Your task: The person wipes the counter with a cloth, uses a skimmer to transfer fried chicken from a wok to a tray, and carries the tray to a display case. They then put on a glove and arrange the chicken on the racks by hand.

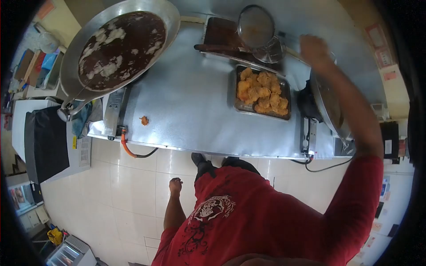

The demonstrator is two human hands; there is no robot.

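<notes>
My right hand [313, 48] is raised over the far right of the steel counter [191, 102], fingers curled, just above the rim of a wok [328, 106] at my right arm. Whether it grips anything is hidden. A round mesh strainer [256, 27] rests on a metal pot to its left. In front of that lies a metal tray [286, 91] filled with golden fried pieces [262, 93]. My left hand [175, 184] hangs by my side over the tiled floor, fingers closed, holding nothing visible.
A large wok [120, 44] of dark oil with pale pieces frying sits at the counter's left. One fried piece [144, 120] lies loose on the counter. An orange gas hose [128, 148] hangs below the edge. A dark tray [222, 35] stands at the back.
</notes>
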